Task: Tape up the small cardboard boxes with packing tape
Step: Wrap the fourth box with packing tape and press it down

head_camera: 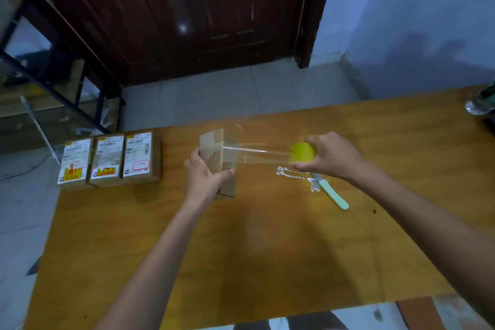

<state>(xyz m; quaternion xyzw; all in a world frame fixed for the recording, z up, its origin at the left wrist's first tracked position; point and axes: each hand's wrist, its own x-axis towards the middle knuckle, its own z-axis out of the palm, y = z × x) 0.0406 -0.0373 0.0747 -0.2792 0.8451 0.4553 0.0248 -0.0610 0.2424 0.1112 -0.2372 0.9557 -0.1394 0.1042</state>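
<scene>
A small plain cardboard box point(217, 154) stands on end near the middle of the wooden table point(241, 249). My left hand point(205, 177) grips its lower left side. My right hand point(330, 155) holds a yellow roll of clear packing tape point(302, 153) to the right of the box. A stretched strip of clear tape point(257, 155) runs from the roll to the box's right face. Three labelled cardboard boxes point(109, 159) lie side by side at the table's far left corner.
A knife with a mint-green handle point(332, 194) lies on the table below my right hand, beside white scraps point(290, 173). A plastic bottle point(479, 104) stands at the far right edge. A dark wooden door and tiled floor lie beyond the table.
</scene>
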